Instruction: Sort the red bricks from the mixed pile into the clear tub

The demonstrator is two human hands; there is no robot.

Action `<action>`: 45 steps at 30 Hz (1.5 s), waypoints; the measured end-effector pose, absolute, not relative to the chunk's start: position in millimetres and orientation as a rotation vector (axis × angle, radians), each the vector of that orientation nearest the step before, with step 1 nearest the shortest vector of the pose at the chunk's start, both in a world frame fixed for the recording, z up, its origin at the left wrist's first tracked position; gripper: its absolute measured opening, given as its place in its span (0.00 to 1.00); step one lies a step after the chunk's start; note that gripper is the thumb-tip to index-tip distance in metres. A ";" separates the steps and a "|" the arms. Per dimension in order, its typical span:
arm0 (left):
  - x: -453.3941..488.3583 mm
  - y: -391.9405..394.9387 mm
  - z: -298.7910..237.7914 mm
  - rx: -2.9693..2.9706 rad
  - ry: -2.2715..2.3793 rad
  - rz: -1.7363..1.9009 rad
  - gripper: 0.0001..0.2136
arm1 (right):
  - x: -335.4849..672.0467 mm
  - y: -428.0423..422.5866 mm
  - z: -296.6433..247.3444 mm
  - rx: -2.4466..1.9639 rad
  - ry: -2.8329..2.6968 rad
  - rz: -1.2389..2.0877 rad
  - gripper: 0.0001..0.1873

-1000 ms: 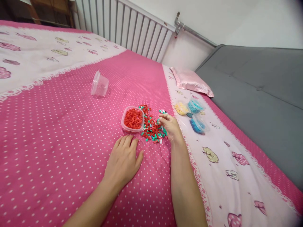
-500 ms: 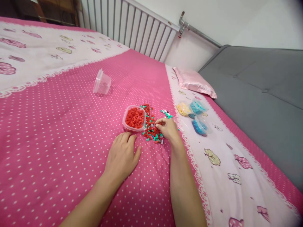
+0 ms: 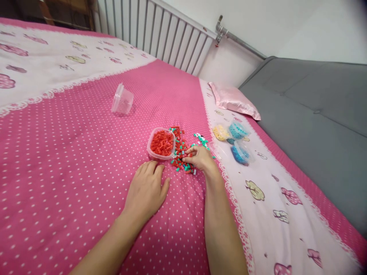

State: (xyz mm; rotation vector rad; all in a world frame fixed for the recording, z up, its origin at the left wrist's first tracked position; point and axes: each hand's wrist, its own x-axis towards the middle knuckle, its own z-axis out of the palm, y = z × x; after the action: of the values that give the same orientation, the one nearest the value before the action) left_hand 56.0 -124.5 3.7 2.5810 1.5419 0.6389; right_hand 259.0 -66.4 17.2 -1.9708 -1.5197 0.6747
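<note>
My left hand (image 3: 147,187) lies flat on the pink dotted bedspread with its fingers spread. Its fingertips are just in front of a clear plastic tub (image 3: 148,147) full of small red building bricks (image 3: 162,143). Right of the tub lies a loose pile of red, green and white bricks (image 3: 181,162). Over this pile is my right hand (image 3: 199,157), thumb and index finger parted, their tips at the bricks. Some bricks show between them, and I see none gripped. A smaller group of white and green bricks (image 3: 201,139) lies behind my right hand.
An unfilled clear tub (image 3: 123,100) lies tipped on the bedspread (image 3: 71,152) farther back. At right stand tubs of yellow pieces (image 3: 220,132), teal pieces (image 3: 237,130) and blue pieces (image 3: 240,153). A pink pillow (image 3: 233,100) rests by the grey headboard (image 3: 309,103).
My right hand has moved slightly left and down over the pile, and its thumb and index finger have parted. My left hand stays in place by the tub.
</note>
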 end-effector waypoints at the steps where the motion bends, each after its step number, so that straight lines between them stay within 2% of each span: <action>1: 56.1 -124.5 3.6 2.584 1.541 0.643 0.17 | 259.7 -66.1 16.9 -1.961 -1.503 0.708 0.12; 10: 56.1 -124.3 3.4 2.589 1.540 0.637 0.17 | 264.6 -67.0 24.8 -1.668 -1.227 1.043 0.10; 15: 56.0 -124.4 3.6 2.593 1.541 0.636 0.17 | 264.6 -70.4 37.5 -1.288 -0.904 1.191 0.13; 21: 56.3 -124.2 3.1 2.596 1.537 0.650 0.17 | 271.6 -67.3 49.9 -0.820 -0.318 1.425 0.12; 27: 55.9 -123.9 3.1 2.607 1.535 0.642 0.17 | 273.1 -65.5 51.9 -0.753 -0.138 1.416 0.09; 32: 55.8 -124.0 2.6 2.607 1.533 0.644 0.17 | 267.3 -63.2 45.4 -0.892 -0.299 1.331 0.05; 38: 55.9 -124.7 3.4 2.608 1.525 0.672 0.16 | 258.3 -68.0 34.7 -1.319 -0.871 1.177 0.14; 45: 55.8 -125.0 4.2 2.576 1.507 0.701 0.16 | 246.5 -75.7 40.8 -1.577 -1.675 1.171 0.14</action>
State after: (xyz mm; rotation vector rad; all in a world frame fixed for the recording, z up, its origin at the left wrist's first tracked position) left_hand 55.8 -125.0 4.2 2.5759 1.5070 0.7014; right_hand 246.5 -75.7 40.8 -1.5772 -1.6754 1.1707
